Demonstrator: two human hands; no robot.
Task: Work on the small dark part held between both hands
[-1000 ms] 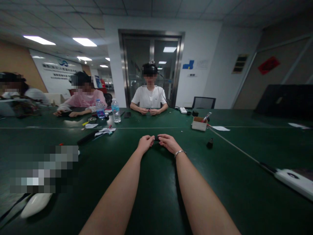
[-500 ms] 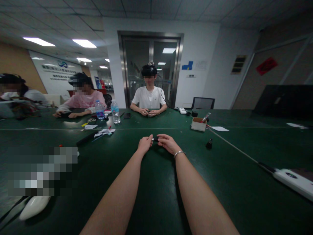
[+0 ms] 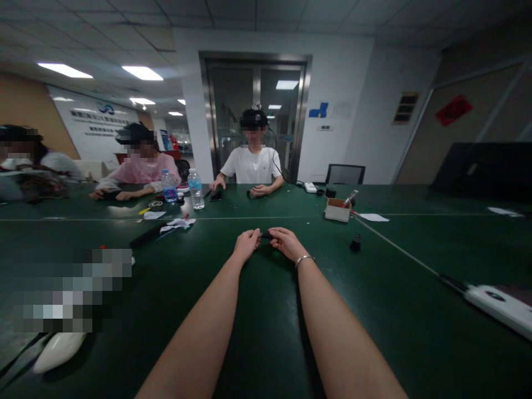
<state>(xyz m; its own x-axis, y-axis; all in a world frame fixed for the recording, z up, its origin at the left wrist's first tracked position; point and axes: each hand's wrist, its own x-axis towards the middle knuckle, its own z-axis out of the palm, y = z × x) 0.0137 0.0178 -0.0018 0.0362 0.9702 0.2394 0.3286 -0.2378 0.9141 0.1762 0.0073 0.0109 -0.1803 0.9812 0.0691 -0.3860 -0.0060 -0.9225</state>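
Over the green table (image 3: 266, 310), my left hand (image 3: 247, 244) and my right hand (image 3: 285, 243) face each other, fingertips closed in a pinch. Between them is a small black object (image 3: 265, 235) with a greyish end, too small to name. The fingers of my left hand close on its grey end, while my right hand grips the black end. Part of it is hidden by the fingers. A bracelet (image 3: 305, 260) circles my right wrist. To the right of my hands, a small black piece (image 3: 355, 243) stands on the tabletop.
A small cardboard box (image 3: 337, 210) stands ahead to the right, a white power strip (image 3: 501, 310) at far right with its cable crossing the table. Ahead left are crumpled paper (image 3: 178, 224) and a water bottle (image 3: 196, 189). A person (image 3: 251, 163) sits opposite.
My hands stay nearly in place; more of the black object shows beside my right fingers. The person opposite has moved one hand out to the phone on the table.
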